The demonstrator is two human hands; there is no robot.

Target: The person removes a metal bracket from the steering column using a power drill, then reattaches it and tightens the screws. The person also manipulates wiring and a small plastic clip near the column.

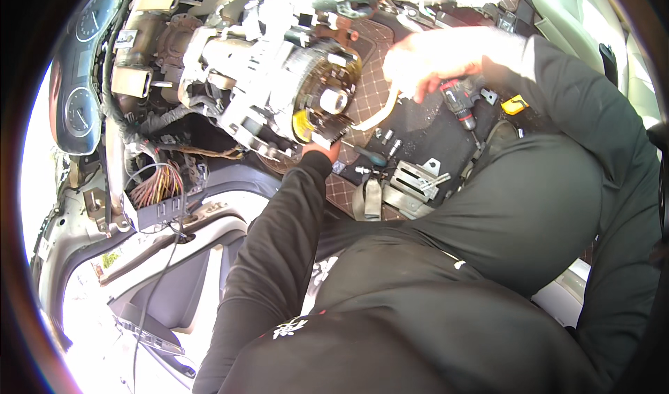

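Both hands at the round dark unit, pale strip bridging to the right hand.
Left hand (325,151) nearest, up against the lower edge of the round dark unit (311,80); fingers mostly hidden, can't tell if gripping. Pale curved strip (378,114) just right of the left hand, long axis slanting from the unit's lower right edge up to the right hand (421,63), which seems to pinch its upper end; glare there. Unit lies left and slightly below that grip; left hand closer to it. Beyond, on floor: screwdriver (371,156), metal bracket (416,183), red-black drill (458,103).
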